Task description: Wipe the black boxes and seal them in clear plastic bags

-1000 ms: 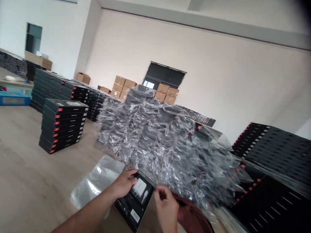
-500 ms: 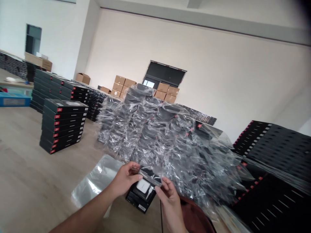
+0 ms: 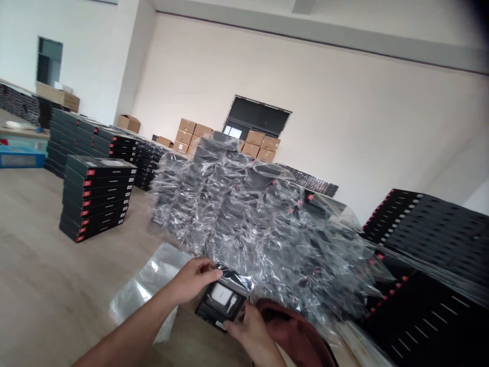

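Observation:
A small black box (image 3: 210, 307), with a white charger and cable showing on its front, is tilted between my hands. Clear plastic film glints over its upper end, apparently a bag around it. My left hand (image 3: 198, 278) pinches the top left corner, thumb on the front and fingers behind. At the lower right edge, my right hand (image 3: 250, 326) grips the box, its thumb near the white label and its other fingers partly hidden. Beneath my left forearm, flat clear plastic bags (image 3: 143, 285) lie on the wooden tabletop (image 3: 38, 285).
Right behind my hands rises a large pile of bagged black boxes (image 3: 229, 204). A stack of unbagged boxes (image 3: 99, 199) stands to the left, with more black boxes (image 3: 435, 224) at right. Dark red fabric (image 3: 290, 326) lies beside my right hand. Cardboard cartons (image 3: 187, 135) stand farther back.
My right hand has moved from the upper right corner of the box down to its lower right edge. My left hand stays at the top left corner.

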Demonstrator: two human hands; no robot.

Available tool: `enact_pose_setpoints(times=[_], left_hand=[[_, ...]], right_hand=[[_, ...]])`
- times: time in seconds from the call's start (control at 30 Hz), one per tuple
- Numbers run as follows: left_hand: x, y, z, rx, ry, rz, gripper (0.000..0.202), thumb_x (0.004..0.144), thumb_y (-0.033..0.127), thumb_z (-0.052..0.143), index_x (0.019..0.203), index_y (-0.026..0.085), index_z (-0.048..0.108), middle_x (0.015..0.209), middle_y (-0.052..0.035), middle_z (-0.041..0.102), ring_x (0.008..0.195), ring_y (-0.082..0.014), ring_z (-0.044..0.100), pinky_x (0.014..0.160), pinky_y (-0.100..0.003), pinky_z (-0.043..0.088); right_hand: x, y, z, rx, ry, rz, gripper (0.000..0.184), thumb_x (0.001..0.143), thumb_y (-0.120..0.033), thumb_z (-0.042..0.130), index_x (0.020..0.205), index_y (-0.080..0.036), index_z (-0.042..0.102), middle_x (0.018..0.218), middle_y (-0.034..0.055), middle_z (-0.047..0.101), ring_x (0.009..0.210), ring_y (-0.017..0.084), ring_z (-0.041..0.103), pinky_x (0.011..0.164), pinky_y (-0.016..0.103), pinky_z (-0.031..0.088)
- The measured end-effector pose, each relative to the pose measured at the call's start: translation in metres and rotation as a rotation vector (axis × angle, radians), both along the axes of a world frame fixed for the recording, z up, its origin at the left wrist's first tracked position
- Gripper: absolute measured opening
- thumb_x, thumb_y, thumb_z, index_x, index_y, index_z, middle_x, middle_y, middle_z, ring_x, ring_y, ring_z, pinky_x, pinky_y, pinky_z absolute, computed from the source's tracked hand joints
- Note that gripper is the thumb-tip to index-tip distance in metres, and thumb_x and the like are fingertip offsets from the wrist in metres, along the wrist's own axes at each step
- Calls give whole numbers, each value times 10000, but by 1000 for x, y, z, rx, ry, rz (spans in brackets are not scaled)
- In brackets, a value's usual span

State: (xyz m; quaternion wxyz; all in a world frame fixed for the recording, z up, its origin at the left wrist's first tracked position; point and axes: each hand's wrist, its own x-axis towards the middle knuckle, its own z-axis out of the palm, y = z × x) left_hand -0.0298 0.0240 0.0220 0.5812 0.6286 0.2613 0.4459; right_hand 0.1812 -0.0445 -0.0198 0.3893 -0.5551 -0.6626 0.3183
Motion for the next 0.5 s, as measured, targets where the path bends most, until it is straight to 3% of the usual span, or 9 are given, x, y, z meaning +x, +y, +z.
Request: enact_pose_setpoints(times=[0.13,0.23,0.37,0.5], left_hand=[[7,-3,2,-350,-79,-108,278,608,364,668,710,191,475,565,80,412,482,-65,324,470,-206,148],[11,-4,1,-416,-92,-97,236,596,325,641,681,190,467,522,86,373,449,-59,296,447,-209,99],[9,-5,2,-328,-94,-104,289,642,405,679,756,178,541,567,77,433,486,-62,344,463,-189,192],[2,3,-9,-83,34,-169,302,578,341,768,729,149,590,600,64,491,561,-78,409,527,-193,295]], right_hand=[[-8,-7,11,-88,88,14,498,607,-197,719,1095,-170,626,1063,77,710,994,276,644,936,441,457],[-9,-14,25,-39,178,-46,519,642,-378,757,1105,-183,627,1109,88,692,1054,287,618,948,438,453],[-8,-15,40,117,199,-217,472,701,-482,722,1078,-207,646,1120,84,684,1072,272,604,980,403,432],[-4,-13,40,54,174,-190,441,677,-473,741,1004,-184,673,1017,94,715,948,277,644,912,417,471]])
